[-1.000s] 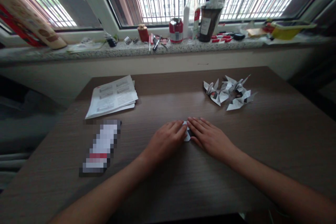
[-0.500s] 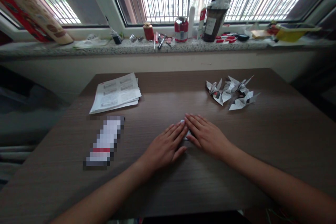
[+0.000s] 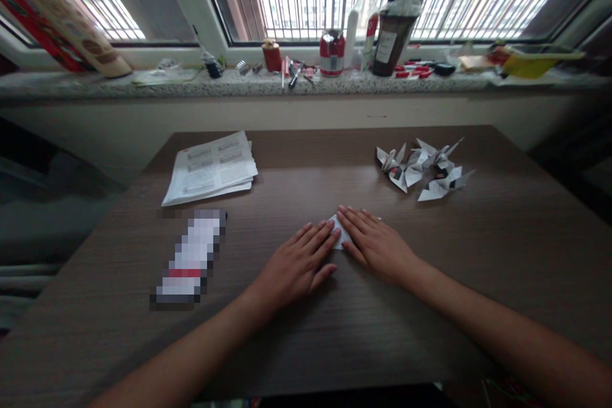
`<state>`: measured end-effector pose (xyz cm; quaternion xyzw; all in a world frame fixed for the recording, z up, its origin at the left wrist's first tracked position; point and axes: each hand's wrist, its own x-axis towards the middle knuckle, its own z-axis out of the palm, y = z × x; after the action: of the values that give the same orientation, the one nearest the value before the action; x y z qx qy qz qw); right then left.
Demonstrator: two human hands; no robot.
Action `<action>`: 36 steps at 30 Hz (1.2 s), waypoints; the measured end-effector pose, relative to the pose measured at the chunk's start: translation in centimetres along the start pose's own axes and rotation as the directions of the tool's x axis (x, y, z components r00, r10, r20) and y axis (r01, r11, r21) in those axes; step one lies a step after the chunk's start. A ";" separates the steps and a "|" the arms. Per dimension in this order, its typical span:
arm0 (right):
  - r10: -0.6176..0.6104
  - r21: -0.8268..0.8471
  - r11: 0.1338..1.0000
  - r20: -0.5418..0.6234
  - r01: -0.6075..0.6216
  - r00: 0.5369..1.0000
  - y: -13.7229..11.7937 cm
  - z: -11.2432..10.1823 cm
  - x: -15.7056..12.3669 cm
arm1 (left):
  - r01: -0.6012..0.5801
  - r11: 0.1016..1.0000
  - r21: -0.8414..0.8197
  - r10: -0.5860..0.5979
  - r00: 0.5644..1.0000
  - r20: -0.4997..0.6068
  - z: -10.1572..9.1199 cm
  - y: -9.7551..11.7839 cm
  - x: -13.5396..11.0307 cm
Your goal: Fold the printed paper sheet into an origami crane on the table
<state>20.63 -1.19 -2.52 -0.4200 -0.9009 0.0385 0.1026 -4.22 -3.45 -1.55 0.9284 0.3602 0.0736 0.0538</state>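
A small folded piece of white paper [image 3: 341,236] lies on the brown wooden table [image 3: 306,331] in the middle. My left hand [image 3: 299,262] lies flat with fingers stretched out, fingertips pressing the paper's left side. My right hand [image 3: 374,243] also lies flat and open, covering the paper's right part. Most of the paper is hidden under the two hands.
Several folded paper cranes [image 3: 424,169] lie at the table's back right. A stack of printed sheets [image 3: 210,167] sits at the back left, a blurred flat object [image 3: 189,258] in front of it. The stone windowsill [image 3: 143,86] holds a red can [image 3: 331,51], bottles and tools.
My left hand went from curled at the paper to flat with fingers spread. Both hands shifted slightly, and a bit more white paper shows between them.
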 end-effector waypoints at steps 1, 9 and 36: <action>0.005 -0.011 1.000 0.003 -0.005 1.000 0.0 -0.1 0.2 | -0.002 1.000 -0.006 0.003 1.000 0.006 0.0 -0.1 0.1; -0.043 -0.023 0.999 0.009 0.043 0.999 -0.1 0.4 0.7 | 0.004 0.999 -0.043 -0.003 1.000 0.021 0.6 -0.4 0.1; -0.012 -0.007 1.000 0.001 0.012 1.000 0.3 1.3 0.5 | 0.018 0.991 0.129 -0.015 1.000 -0.027 -1.0 -2.1 -5.7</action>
<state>20.32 -0.61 -3.74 -0.4149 -0.9036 0.0351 0.1007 -9.95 -5.77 -1.45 0.9259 0.3725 0.0619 -0.0105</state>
